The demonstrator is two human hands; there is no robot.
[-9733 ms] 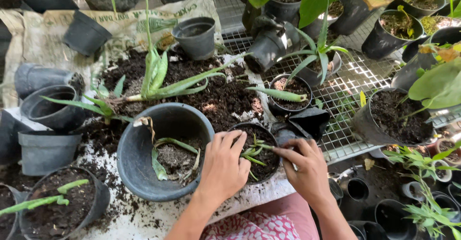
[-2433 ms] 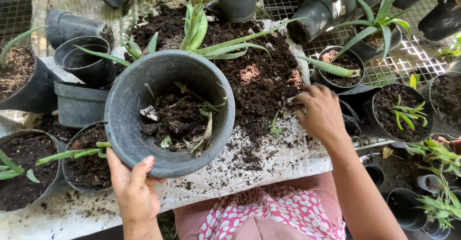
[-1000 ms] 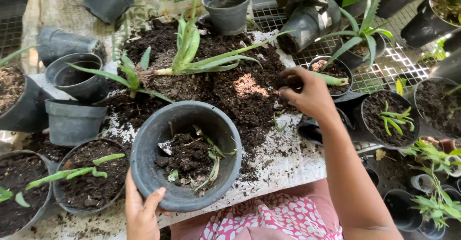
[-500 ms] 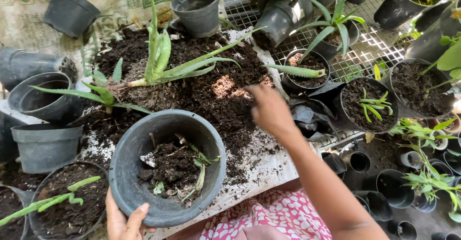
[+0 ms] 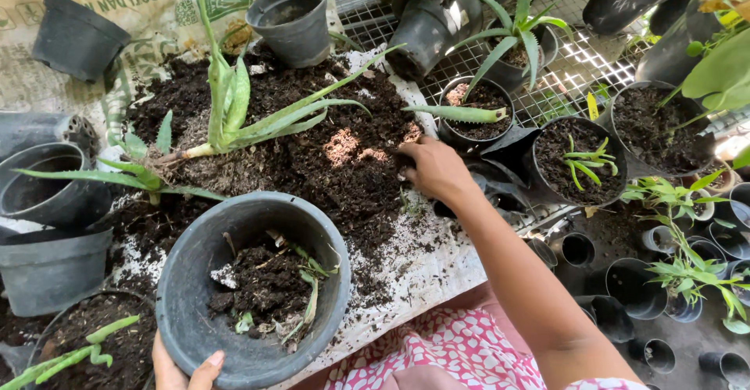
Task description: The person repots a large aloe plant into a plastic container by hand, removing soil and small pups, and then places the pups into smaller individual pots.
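Gripping the near rim of the grey plastic pot (image 5: 254, 288), the left hand (image 5: 183, 366) closed its fingers on it; the right hand (image 5: 433, 167) curled loosely into the soil heap (image 5: 328, 148) beyond.

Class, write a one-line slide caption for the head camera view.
Left hand grips the rim of a grey pot of soil while the right hand reaches into the soil heap.
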